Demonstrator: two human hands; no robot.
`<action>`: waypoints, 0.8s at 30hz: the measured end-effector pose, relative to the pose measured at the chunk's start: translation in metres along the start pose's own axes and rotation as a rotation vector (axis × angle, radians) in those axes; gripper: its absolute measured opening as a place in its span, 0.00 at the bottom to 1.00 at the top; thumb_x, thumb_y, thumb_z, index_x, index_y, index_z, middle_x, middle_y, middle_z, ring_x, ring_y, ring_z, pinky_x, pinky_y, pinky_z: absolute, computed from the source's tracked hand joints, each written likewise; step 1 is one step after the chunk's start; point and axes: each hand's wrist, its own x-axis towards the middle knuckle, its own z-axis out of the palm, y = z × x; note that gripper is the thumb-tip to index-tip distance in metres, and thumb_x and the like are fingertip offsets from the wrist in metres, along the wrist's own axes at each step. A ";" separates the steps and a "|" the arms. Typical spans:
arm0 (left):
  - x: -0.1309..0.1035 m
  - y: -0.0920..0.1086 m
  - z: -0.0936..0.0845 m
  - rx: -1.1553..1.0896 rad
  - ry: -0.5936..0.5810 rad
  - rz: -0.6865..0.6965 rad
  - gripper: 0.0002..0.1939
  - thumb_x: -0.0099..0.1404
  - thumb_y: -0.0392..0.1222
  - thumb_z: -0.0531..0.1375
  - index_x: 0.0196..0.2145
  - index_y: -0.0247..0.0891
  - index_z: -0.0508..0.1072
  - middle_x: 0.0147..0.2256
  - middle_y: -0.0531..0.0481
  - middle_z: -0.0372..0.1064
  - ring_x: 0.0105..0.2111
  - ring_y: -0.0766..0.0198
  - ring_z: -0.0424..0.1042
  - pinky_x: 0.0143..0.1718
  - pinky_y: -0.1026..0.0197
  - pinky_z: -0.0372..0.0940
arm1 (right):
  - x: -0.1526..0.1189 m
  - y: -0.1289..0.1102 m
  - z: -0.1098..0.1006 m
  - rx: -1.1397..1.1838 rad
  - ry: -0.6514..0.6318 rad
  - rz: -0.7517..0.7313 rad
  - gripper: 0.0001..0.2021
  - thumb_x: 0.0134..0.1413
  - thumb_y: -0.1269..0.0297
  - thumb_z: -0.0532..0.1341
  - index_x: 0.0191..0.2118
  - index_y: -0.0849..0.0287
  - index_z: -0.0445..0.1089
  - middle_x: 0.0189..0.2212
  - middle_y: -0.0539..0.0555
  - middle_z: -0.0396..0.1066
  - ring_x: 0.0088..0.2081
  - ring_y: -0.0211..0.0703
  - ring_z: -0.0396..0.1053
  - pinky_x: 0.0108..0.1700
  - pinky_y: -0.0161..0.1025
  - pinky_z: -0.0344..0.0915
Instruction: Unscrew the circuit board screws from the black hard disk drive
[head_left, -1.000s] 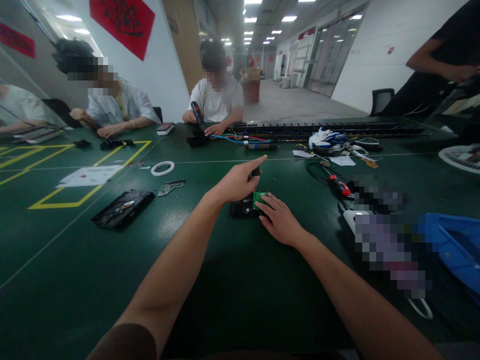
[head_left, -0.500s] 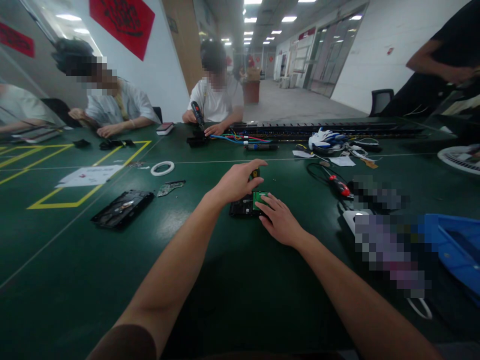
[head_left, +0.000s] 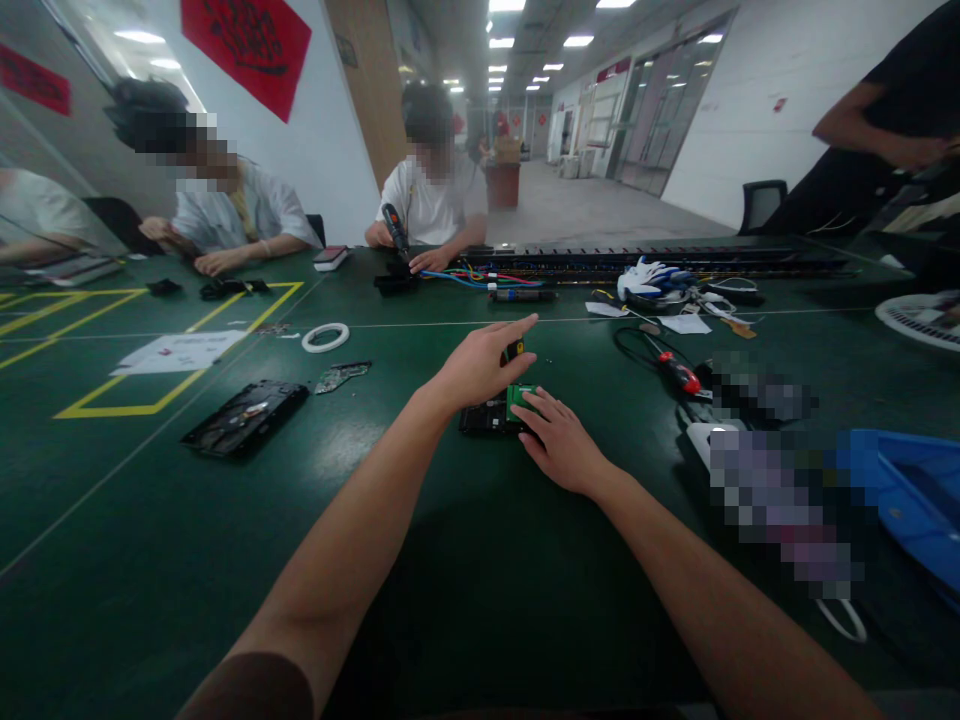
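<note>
My right grip (head_left: 561,440) is open, fingers spread on the green board (head_left: 513,396) over the black case (head_left: 486,416). Just beyond, my left grip (head_left: 484,365) is at a yellow-black tool (head_left: 516,348); whether it's closed on it, I cannot tell. Beyond both grips, gloves (head_left: 651,279) lie on the worktop (head_left: 165,520)

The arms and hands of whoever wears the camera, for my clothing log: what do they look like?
Left grip and right grip are bare, without gloves; neither wrist shows a watch. A plain dark brown sleeve covers the left upper arm; no right sleeve shows.
</note>
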 end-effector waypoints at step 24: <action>0.000 0.001 -0.008 0.016 -0.016 -0.038 0.23 0.73 0.46 0.63 0.63 0.41 0.72 0.55 0.43 0.77 0.44 0.59 0.78 0.52 0.54 0.70 | 0.000 0.001 0.000 0.005 0.018 -0.007 0.24 0.72 0.59 0.54 0.70 0.52 0.63 0.74 0.58 0.55 0.76 0.59 0.45 0.73 0.67 0.50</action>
